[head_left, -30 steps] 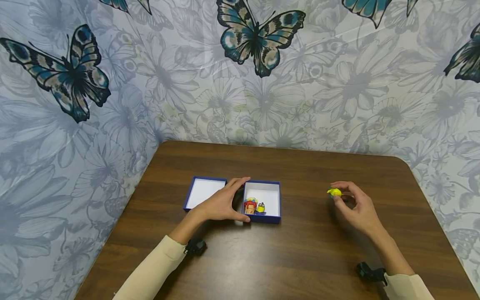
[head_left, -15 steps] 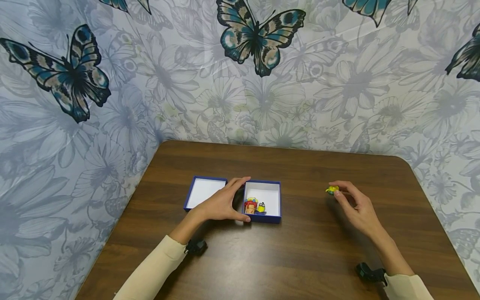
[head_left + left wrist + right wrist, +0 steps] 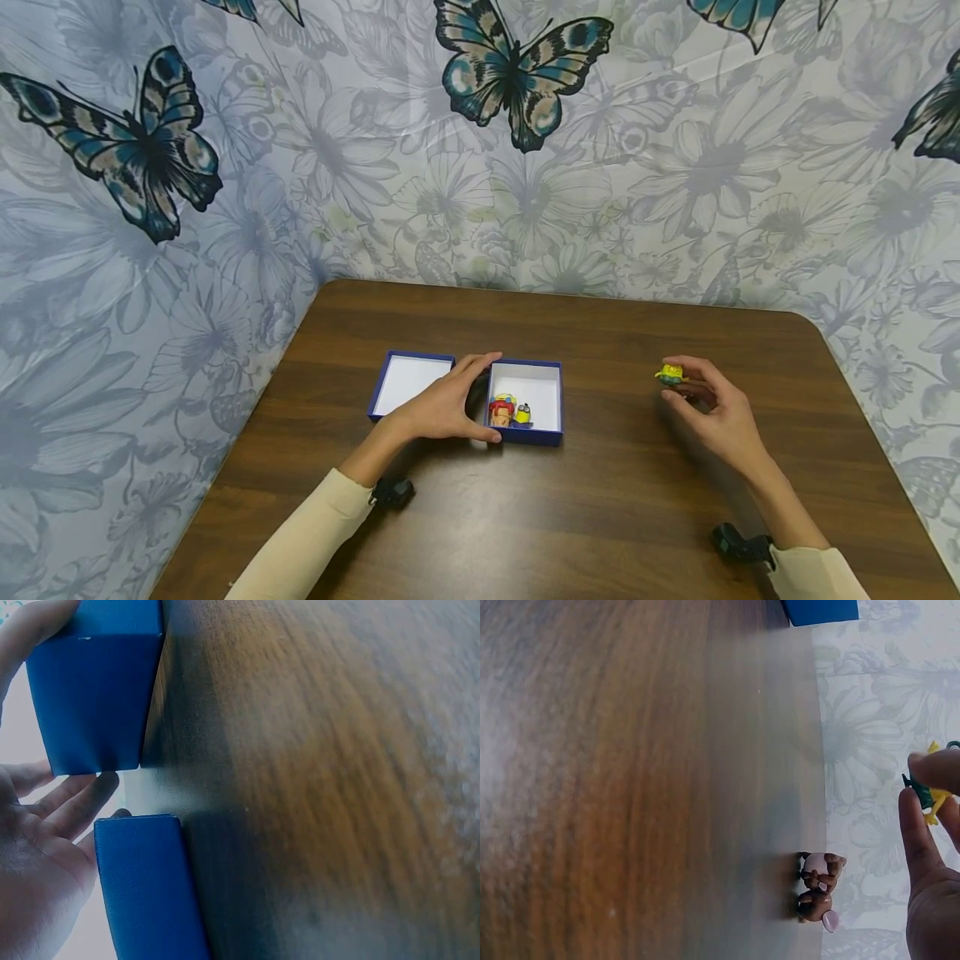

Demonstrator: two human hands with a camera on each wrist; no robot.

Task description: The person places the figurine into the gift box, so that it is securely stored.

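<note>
A blue box [image 3: 539, 436] with a white inside holds two toy figures. One is a red and tan figurine [image 3: 501, 412], the other a small yellow figurine [image 3: 523, 415]. My left hand [image 3: 442, 404] grips the box at its left side, thumb at the front corner and fingers reaching to the back corner. In the left wrist view the thumb lies against the blue box wall [image 3: 94, 705]. Off to the right, my right hand [image 3: 716, 417] pinches a small yellow and green toy figure [image 3: 670, 375] above the table. The thumb partly covers this figure in the right wrist view.
The shallow blue lid [image 3: 411, 382], white inside, lies left of the box, partly behind my left hand. Brown and pink toy figurines [image 3: 819, 889] stand on the wooden table [image 3: 600, 517] near my right hand, hidden in the head view. A butterfly-patterned cloth [image 3: 525, 208] hangs behind.
My right fingers have turned the yellow and green figure, so more of it shows and it sits slightly higher. The left hand and the box stay put.
</note>
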